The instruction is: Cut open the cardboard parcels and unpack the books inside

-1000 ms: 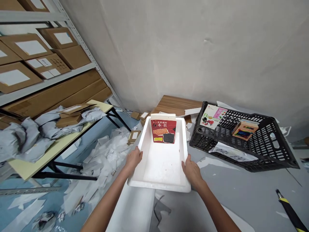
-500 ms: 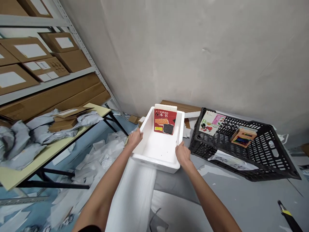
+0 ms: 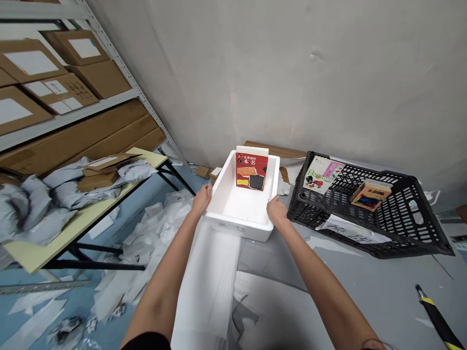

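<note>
A white foam box (image 3: 239,219) sits in the middle of the view, its near wall bearing faint dark marks. Inside, a red-covered book (image 3: 251,170) leans on the far wall, with a pale edge behind it. My left hand (image 3: 202,199) is closed at the box's left side; its fingertips are partly hidden. On the right side, my right hand (image 3: 277,211) grips the rim with fingers curled. Right of that hand stands a black plastic crate (image 3: 350,214) holding a white booklet (image 3: 321,175) and a thick orange-brown book (image 3: 371,195).
A box cutter (image 3: 436,313) lies on the grey tabletop (image 3: 372,291). White foam sheeting (image 3: 209,287) runs toward me below the box. At left, a yellow-topped table (image 3: 87,214) carries grey mailing bags (image 3: 38,204), beside shelves of cardboard boxes (image 3: 98,82). Packing scraps (image 3: 146,243) cover the floor.
My view has tilted down and shifted slightly, so everything appears higher. More of the foam box's near outer wall shows. Both hands remain at its sides.
</note>
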Demonstrator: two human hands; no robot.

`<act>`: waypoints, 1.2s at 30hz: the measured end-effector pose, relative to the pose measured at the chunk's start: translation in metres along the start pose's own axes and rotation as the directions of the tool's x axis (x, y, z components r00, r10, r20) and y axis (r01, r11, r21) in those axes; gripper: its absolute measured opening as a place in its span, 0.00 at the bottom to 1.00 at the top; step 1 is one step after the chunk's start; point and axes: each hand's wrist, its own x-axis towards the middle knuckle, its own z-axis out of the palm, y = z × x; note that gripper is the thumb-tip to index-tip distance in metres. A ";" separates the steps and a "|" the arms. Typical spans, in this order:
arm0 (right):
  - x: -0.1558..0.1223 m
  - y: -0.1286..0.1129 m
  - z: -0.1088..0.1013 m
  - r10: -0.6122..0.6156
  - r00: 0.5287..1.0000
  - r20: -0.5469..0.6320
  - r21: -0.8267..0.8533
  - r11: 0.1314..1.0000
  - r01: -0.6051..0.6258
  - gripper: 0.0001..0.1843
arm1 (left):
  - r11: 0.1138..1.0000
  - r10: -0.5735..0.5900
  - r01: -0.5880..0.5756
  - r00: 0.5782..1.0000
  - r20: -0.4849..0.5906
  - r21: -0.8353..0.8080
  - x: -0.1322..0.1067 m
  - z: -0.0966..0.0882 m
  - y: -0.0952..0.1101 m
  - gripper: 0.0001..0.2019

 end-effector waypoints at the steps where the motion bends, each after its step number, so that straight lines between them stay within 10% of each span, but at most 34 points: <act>1: 0.003 0.001 -0.004 -0.006 1.000 0.001 0.007 1.000 0.006 0.21 | 1.000 -0.019 0.018 1.000 -0.022 -0.011 -0.019 0.003 -0.009 0.23; 4: 0.009 0.002 -0.011 -0.006 1.000 -0.010 0.028 1.000 0.007 0.22 | 0.997 -0.080 0.080 0.996 -0.050 -0.010 -0.103 0.036 -0.027 0.25; 8: 0.010 0.004 -0.006 0.026 0.999 -0.029 0.047 0.999 -0.025 0.22 | 0.998 -0.046 0.042 0.994 0.094 0.047 -0.222 0.130 -0.033 0.26; 13: 0.013 0.008 -0.008 0.039 0.997 -0.065 0.040 0.999 -0.036 0.22 | 0.978 -0.025 -0.005 0.990 0.141 0.210 -0.284 0.205 -0.040 0.26; 24: 0.048 -0.003 -0.009 0.057 0.990 -0.127 0.090 0.995 -0.045 0.21 | 0.963 -0.074 0.029 0.984 0.160 0.267 -0.335 0.203 -0.055 0.26; 36: -0.002 0.015 -0.006 0.023 0.986 -0.166 0.144 0.990 0.001 0.30 | 0.986 -0.067 0.043 0.987 0.144 0.163 -0.292 0.176 -0.039 0.21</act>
